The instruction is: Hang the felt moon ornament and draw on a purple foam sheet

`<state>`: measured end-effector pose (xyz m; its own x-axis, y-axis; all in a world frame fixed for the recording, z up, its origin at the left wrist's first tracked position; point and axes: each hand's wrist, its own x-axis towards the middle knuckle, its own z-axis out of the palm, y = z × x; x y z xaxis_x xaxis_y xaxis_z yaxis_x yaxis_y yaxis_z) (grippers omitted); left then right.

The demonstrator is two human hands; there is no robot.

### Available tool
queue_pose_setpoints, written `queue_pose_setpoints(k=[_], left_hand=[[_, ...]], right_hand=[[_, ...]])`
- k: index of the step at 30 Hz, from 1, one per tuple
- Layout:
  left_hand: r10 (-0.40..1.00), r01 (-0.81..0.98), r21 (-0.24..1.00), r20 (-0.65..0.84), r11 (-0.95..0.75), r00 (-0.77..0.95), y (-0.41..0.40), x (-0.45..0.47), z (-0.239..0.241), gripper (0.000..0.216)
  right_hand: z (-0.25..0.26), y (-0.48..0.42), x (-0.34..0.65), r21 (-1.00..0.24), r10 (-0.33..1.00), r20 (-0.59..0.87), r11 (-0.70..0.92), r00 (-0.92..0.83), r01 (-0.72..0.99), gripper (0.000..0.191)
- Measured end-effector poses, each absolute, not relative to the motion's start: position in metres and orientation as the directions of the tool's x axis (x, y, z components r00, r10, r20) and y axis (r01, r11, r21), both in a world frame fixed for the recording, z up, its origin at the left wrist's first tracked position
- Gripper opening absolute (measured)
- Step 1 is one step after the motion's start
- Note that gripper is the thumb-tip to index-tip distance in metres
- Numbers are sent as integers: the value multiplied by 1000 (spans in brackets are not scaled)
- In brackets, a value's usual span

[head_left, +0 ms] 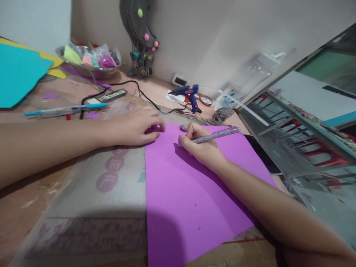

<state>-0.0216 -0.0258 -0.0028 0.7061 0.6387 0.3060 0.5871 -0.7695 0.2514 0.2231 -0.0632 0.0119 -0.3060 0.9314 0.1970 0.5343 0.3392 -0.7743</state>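
A purple foam sheet (183,200) lies on a clear plastic cover (105,193) on the wooden table. My right hand (200,146) is closed round a pale pen (215,135), its tip resting on the sheet near the top edge. A thin drawn line shows on the sheet beside the tip. My left hand (133,128) lies with its fingers curled loosely, pressing down on the sheet's top left corner.
A blue glue gun (187,94) with a black cable stands at the back, next to a ball of twine (222,114). A metal bowl (89,61) of coloured pieces, teal paper (19,74) and a blue pen (66,108) lie at left. A window frame (306,141) runs along the right.
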Motion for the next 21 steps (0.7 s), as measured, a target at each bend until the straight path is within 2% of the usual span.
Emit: queue_pose_setpoints(k=[5,12,18,21], left_hand=[[649,597,254,287,-761,705,-26,-21,-2,28],[637,588,245,299,-771,711,-26,-21,-2,30],[642,589,256,295,-766,707,-27,-21,-1,29],[637,586,250,298,-770,710,-27,-21,-1,29]], right_hand=[[10,-64,224,-771,916,178,357,-359,527,32],[12,-58,224,-757,924,229,367,-307,541,29],[12,-60,225,-770,920,176,351,-351,532,30],[11,-57,225,-760,922,210,363,-326,539,30]])
